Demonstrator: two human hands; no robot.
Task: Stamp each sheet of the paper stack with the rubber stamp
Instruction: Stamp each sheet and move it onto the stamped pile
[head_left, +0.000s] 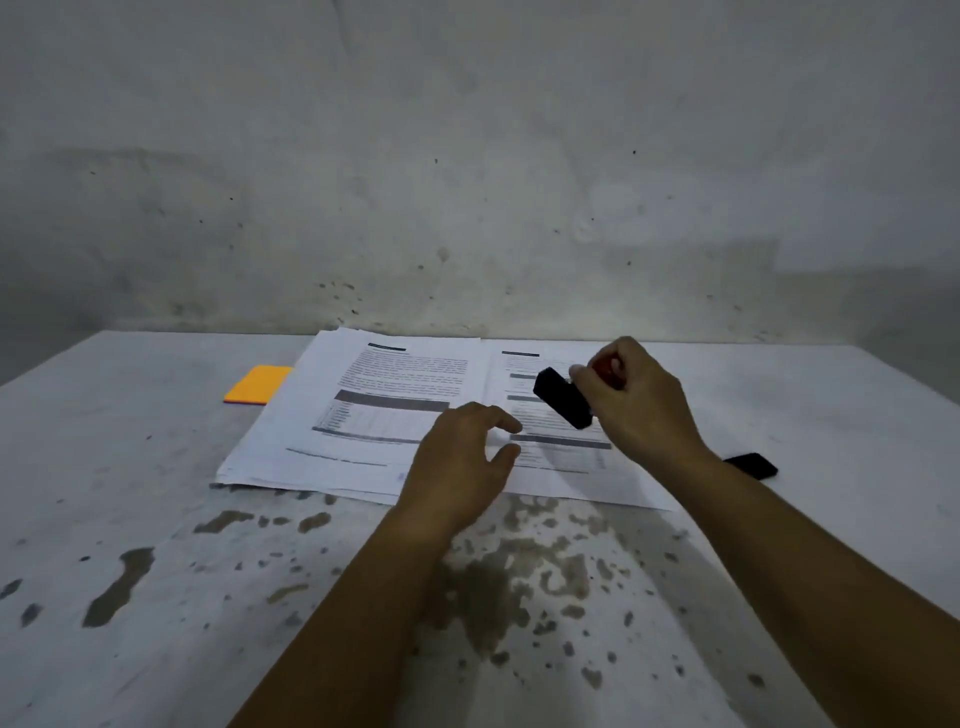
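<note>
A stack of printed white sheets (363, 415) lies on the table, fanned into a left pile and a right pile (561, 467). My right hand (639, 400) holds the rubber stamp (563, 397), a black block with a red handle, tilted in the air above the right pile. My left hand (462, 457) hovers over the near middle of the sheets, fingers curled and apart, holding nothing.
An orange sticky-note pad (258, 384) sits left of the papers. A small black object (750, 465) lies on the table behind my right wrist. The white table (156, 545) has worn, stained patches near me. A grey wall rises behind the table's far edge.
</note>
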